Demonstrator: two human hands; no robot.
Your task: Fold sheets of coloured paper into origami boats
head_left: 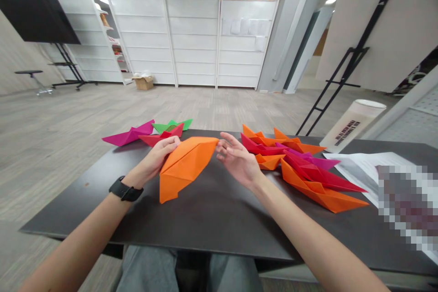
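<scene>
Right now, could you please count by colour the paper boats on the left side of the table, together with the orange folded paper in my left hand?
Purple boat: 1
Green boat: 1
Red boat: 1
Orange folded paper, in your left hand: 1
Total: 4

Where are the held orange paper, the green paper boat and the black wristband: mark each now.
Held orange paper (pixel 187 162): head view, middle of its broad side.
Green paper boat (pixel 171 125): head view, near its middle.
Black wristband (pixel 126 190): head view, on the strap.
</scene>
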